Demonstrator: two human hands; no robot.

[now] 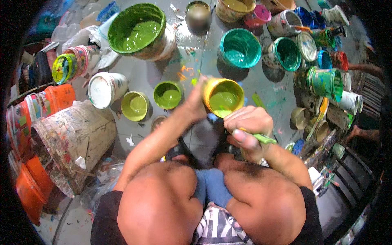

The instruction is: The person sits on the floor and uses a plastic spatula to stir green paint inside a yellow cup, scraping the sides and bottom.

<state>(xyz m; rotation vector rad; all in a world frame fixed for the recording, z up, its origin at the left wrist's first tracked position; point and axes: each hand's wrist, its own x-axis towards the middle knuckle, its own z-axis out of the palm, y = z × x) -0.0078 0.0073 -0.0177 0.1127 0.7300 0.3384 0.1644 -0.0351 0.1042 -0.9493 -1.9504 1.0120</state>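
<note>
Large white print (219, 222), seemingly numerals, stands on the person's black-and-white shirt (222, 229).

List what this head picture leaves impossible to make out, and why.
Head view: finger detail on the left hand, blurred.
Head view: middle of the green tool, covered by the right hand.
Head view: contents of the white bucket, hidden by its lid.
Head view: detail of the round pot at top, blurred.

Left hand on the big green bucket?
No, the left hand holds the yellow tub, well apart from the big green bucket.
</note>
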